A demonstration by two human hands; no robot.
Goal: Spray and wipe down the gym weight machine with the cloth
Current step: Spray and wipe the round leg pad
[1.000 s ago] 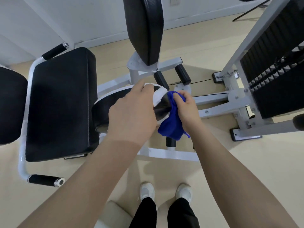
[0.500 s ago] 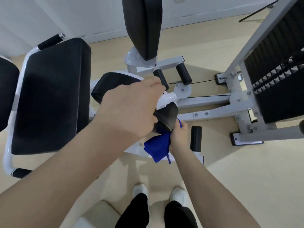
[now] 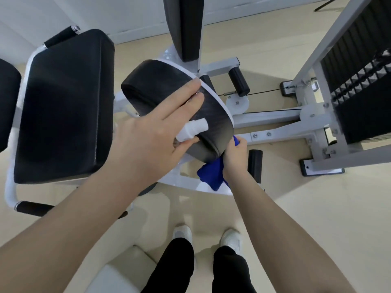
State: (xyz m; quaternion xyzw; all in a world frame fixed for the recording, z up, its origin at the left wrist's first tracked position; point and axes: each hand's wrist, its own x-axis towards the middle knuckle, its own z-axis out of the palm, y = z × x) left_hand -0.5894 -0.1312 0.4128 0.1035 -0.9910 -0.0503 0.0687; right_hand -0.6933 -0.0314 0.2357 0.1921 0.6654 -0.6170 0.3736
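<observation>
A black curved pad [image 3: 160,85] with a white rim sits on the white-framed weight machine [image 3: 273,119] in the middle of the view. My left hand [image 3: 156,132] lies over the pad's top, fingers stretched along it, and holds a small white spray bottle [image 3: 191,130] under the palm. My right hand [image 3: 234,157] grips a blue cloth [image 3: 211,174] pressed against the pad's lower front edge; most of the cloth hangs below the hand.
A large black seat pad [image 3: 61,106] with white tube handles lies to the left. An upright black back pad [image 3: 186,26] stands behind. The weight stack [image 3: 359,81] rises at the right. Black foam rollers [image 3: 239,83] flank the frame. My feet [image 3: 207,237] stand on beige floor.
My right hand moved the cloth down from the pad's right side to its lower front edge. My left hand opened its fingers and slid across the pad, showing the spray bottle.
</observation>
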